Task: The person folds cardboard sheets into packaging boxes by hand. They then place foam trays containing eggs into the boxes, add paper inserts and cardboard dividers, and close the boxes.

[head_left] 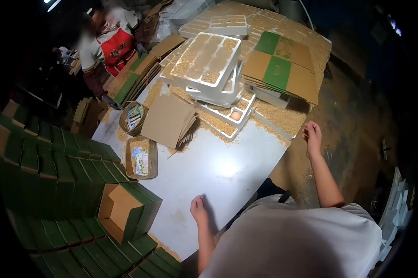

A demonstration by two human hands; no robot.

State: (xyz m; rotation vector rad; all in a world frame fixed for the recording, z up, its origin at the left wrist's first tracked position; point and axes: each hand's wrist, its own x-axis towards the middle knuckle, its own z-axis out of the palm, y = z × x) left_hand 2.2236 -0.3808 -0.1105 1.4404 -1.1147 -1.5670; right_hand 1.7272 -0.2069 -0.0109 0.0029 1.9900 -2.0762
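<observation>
My left hand (199, 211) hovers over the near part of the white table (227, 169), fingers loosely bent and nothing visible in them. Out past the table's right edge is my right hand (312, 137), its fingers slightly apart and holding nothing I can see. Closest to the right hand lies a foam tray (276, 121) filled with sawdust-like bedding. An open green cardboard box (146, 204) rests on its side, left of my left hand. Beyond, white foam trays (204, 58) are stacked unevenly, and a round egg-like item (236, 115) shows in a lower one.
Flattened green-and-brown cartons (280, 65) lie at the far right. Brown cardboard sheets (168, 121) sit mid-table near a basket of printed cards (140, 160). Many green boxes (56, 185) are stacked at left. A person in a red apron (117, 50) stands across the table.
</observation>
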